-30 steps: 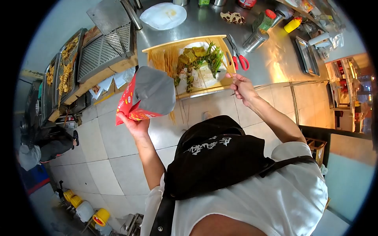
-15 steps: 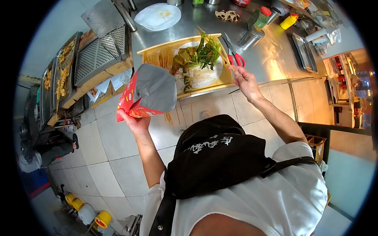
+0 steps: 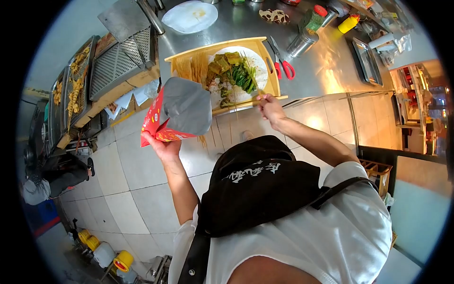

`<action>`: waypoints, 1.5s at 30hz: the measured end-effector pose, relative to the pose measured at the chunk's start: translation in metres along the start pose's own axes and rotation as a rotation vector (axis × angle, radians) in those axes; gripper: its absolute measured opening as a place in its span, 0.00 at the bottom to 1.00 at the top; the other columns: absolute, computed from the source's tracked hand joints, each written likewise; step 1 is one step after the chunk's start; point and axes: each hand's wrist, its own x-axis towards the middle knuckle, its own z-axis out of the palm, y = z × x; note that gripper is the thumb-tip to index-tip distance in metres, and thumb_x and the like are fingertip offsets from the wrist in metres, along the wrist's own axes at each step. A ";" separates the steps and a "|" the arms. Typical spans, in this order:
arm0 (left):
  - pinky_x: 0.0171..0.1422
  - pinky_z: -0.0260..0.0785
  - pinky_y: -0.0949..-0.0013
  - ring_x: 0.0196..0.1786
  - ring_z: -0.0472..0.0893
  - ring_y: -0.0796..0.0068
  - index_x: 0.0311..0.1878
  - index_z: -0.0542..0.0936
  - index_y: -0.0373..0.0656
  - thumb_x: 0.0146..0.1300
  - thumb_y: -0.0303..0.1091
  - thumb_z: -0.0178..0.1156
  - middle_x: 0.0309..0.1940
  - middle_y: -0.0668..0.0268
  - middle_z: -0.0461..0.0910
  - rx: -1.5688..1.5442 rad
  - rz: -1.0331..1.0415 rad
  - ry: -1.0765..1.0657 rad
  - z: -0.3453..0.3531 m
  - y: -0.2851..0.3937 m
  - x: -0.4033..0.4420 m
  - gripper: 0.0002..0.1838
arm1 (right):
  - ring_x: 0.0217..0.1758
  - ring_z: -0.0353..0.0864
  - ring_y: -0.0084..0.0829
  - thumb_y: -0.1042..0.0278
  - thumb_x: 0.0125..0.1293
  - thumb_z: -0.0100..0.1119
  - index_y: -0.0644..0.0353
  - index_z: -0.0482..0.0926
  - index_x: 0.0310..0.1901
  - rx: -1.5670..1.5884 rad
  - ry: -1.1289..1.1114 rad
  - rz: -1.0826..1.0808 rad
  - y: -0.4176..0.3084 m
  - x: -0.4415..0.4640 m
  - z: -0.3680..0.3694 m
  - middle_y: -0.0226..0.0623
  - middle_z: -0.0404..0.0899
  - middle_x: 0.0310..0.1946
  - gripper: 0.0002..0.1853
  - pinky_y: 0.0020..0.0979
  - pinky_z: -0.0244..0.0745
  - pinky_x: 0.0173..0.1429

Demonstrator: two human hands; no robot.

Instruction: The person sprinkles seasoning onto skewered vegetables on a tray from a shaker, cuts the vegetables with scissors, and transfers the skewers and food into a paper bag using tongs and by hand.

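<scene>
My left hand (image 3: 164, 146) grips a red paper bag (image 3: 152, 117) with a grey lining, its wide mouth tilted toward the tray. My right hand (image 3: 271, 108) is closed on the ends of thin bamboo skewers (image 3: 258, 91) at the tray's near right edge. The skewers reach over leafy green vegetables (image 3: 243, 78) on a white round plate or sheet (image 3: 257, 64). Beside the greens lie brownish-yellow food pieces (image 3: 221, 65). All this rests in a wooden tray (image 3: 270, 85); many bare skewers (image 3: 189, 67) fill its left side.
Red-handled scissors (image 3: 286, 69) lie right of the tray on the steel counter (image 3: 312, 71). Shakers (image 3: 302, 43), a yellow bottle (image 3: 349, 23) and a metal tray (image 3: 366, 61) stand farther right. White paper (image 3: 190, 18) lies behind. Racks with skewered food (image 3: 75, 85) stand left; another person (image 3: 66, 175) is there.
My right hand has moved left and toward me, bringing the skewers and greens lower over the plate. My left hand and the bag have hardly moved.
</scene>
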 end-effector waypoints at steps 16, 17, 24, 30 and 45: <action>0.74 0.51 0.47 0.69 0.63 0.56 0.68 0.66 0.49 0.54 0.74 0.53 0.68 0.62 0.65 -0.073 -0.026 0.112 -0.012 0.016 -0.017 0.46 | 0.28 0.75 0.22 0.61 0.74 0.44 0.57 0.74 0.40 -0.058 0.093 -0.194 0.044 0.034 0.034 0.33 0.79 0.30 0.11 0.23 0.68 0.31; 0.74 0.52 0.47 0.69 0.63 0.57 0.67 0.66 0.49 0.55 0.74 0.53 0.67 0.62 0.66 -0.086 -0.024 0.119 -0.015 0.017 -0.016 0.46 | 0.28 0.73 0.20 0.62 0.74 0.45 0.58 0.76 0.38 0.150 0.042 -0.262 0.036 0.029 0.023 0.31 0.78 0.28 0.12 0.22 0.67 0.32; 0.73 0.53 0.50 0.68 0.64 0.59 0.66 0.68 0.50 0.57 0.73 0.51 0.65 0.64 0.68 -0.075 -0.032 0.081 -0.015 0.013 -0.006 0.43 | 0.18 0.60 0.14 0.62 0.73 0.48 0.55 0.77 0.42 -0.096 -0.011 -0.160 -0.047 -0.016 -0.034 0.21 0.69 0.21 0.09 0.20 0.54 0.21; 0.73 0.53 0.47 0.69 0.64 0.60 0.66 0.68 0.51 0.58 0.75 0.47 0.66 0.66 0.68 -0.033 -0.045 -0.103 -0.004 -0.002 0.006 0.43 | 0.17 0.59 0.11 0.66 0.69 0.55 0.55 0.77 0.45 -0.198 -0.135 -0.186 -0.101 -0.037 -0.061 0.19 0.70 0.23 0.06 0.16 0.51 0.19; 0.70 0.56 0.41 0.72 0.59 0.54 0.72 0.58 0.58 0.55 0.78 0.44 0.71 0.64 0.59 -0.070 -0.123 -0.159 0.031 -0.028 0.011 0.47 | 0.29 0.67 0.15 0.58 0.73 0.51 0.60 0.80 0.41 -0.775 -0.196 -0.803 -0.253 -0.079 -0.102 0.24 0.77 0.27 0.14 0.23 0.66 0.33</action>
